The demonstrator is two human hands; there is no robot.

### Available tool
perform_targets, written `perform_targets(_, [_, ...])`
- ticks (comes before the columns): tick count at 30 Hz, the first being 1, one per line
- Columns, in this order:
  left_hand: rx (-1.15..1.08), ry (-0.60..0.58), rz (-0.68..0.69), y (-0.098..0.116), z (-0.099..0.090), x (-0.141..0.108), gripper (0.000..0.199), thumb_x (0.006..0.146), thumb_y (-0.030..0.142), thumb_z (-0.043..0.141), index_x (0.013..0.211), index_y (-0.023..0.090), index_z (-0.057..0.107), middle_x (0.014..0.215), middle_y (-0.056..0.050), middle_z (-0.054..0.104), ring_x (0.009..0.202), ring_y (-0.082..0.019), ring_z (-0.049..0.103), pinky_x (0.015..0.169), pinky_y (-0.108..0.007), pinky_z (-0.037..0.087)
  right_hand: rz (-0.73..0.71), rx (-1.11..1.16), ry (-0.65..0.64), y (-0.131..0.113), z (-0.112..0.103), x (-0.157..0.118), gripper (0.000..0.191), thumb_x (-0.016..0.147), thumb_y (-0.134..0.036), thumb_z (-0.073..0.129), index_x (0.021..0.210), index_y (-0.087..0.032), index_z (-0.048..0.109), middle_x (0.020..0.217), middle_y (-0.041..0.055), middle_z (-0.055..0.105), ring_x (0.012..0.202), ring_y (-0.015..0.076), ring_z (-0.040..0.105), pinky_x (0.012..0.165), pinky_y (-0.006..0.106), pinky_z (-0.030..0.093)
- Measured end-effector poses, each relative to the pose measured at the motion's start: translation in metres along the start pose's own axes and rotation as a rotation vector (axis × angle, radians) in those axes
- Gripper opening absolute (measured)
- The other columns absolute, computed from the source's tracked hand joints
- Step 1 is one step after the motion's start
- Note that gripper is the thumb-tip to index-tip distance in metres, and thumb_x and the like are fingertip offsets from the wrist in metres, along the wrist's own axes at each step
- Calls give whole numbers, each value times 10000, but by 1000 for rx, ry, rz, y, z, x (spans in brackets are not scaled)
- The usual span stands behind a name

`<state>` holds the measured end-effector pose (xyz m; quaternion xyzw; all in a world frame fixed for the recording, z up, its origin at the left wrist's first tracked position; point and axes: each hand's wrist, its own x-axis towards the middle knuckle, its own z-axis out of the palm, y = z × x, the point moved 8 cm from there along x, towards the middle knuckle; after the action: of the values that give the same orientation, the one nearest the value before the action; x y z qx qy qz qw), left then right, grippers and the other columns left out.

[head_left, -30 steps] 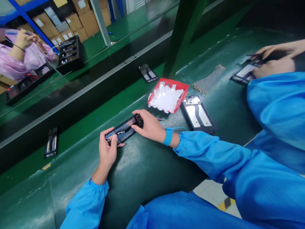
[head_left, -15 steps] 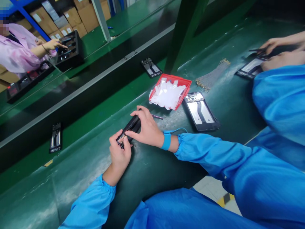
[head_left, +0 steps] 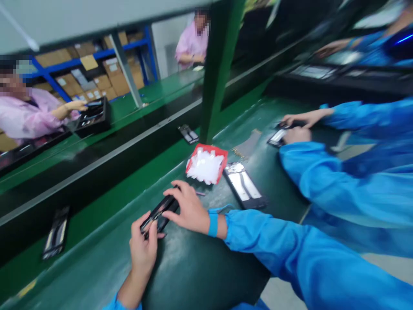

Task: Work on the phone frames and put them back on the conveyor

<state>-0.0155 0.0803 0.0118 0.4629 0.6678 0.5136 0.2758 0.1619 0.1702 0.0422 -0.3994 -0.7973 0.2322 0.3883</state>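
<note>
Between my two hands is a dark phone frame (head_left: pixel 166 207), tilted up off the green bench. My left hand (head_left: pixel 144 241) grips its near end, thumb on the inner face. My right hand (head_left: pixel 190 209), with a blue wrist strap, is closed around the far end, thumb along the inside. Motion blur hides the small parts under my thumbs. Just beyond my right hand lies a thin rod-like tool (head_left: pixel 200 193). A red tray (head_left: pixel 225 160) heaped with white slips (head_left: pixel 205 165) stands past it. Right of the tray, another opened phone (head_left: pixel 245 185) lies on the bench.
A bundle of thin cables (head_left: pixel 248 145) lies behind that phone. A co-worker's hands (head_left: pixel 298 129) hold a phone at the right. On the lower green strip rest a phone (head_left: pixel 56 234) at left and another (head_left: pixel 188 134) near the green post (head_left: pixel 217 77). People in pink sit opposite.
The head view has swung up and to the right, so bench things appear lower and further left. Both hands keep their hold on the phone frame. The co-worker's hands have come closer together.
</note>
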Motion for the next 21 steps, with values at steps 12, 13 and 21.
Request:
perform_targets(12, [-48, -185, -280, -28, 3, 24, 679, 696, 658, 792, 1154, 195, 601, 677, 46, 633, 276, -116, 492, 274, -225, 370, -275, -130, -300, -13, 28, -6, 372, 974, -348, 659, 1294, -160, 639, 1099, 80, 721, 1008, 224, 663, 900, 344, 515])
perform_targets(13, [-68, -198, -291, -30, 4, 25, 683, 697, 642, 805, 1176, 200, 602, 703, 43, 637, 293, -109, 494, 282, -230, 390, -259, -121, -304, -12, 27, -4, 347, 979, -308, 639, 1294, -164, 645, 1100, 76, 724, 1013, 219, 667, 908, 339, 519])
perform_targets(21, [-515, -193, -317, -23, 10, 27, 708, 763, 602, 781, 1331, 222, 598, 1126, -90, 716, 748, -206, 704, 481, -281, 585, 75, 276, -296, 4, 25, -5, 282, 924, -109, 536, 1176, -211, 614, 1059, 46, 732, 973, 196, 692, 898, 356, 556])
